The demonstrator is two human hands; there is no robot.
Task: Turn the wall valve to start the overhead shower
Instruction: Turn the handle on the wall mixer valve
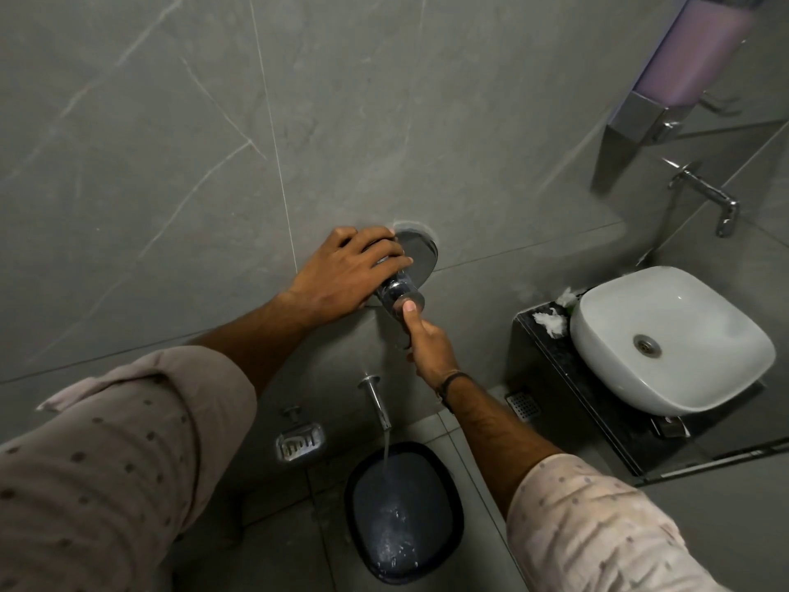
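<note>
My left hand (pixel 341 271) is wrapped around the chrome wall valve (pixel 410 267) at the frame's centre, and my right hand (pixel 427 339) grips its lever from below, thumb pressed on the end. Lower down, water runs from the spout (pixel 378 399) into a dark bucket (pixel 403 510).

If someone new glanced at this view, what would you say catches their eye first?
Probably both hands on the chrome wall valve at centre: the left hand wraps over its body, the right hand presses its thumb on the knob end. Next, water streaming from the spout below into the dark bucket, and the white basin at right.
</note>
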